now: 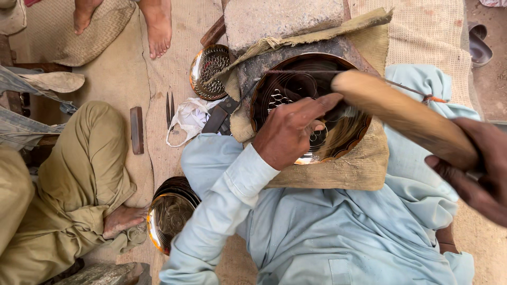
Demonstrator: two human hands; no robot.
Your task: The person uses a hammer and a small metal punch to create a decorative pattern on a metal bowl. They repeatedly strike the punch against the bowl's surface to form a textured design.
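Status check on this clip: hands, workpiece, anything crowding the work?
Left hand pressing on round engraved brass plate. Right hand gripping wooden mallet over it. Seated person's bare foot beside stacked brass plates, clear of work.
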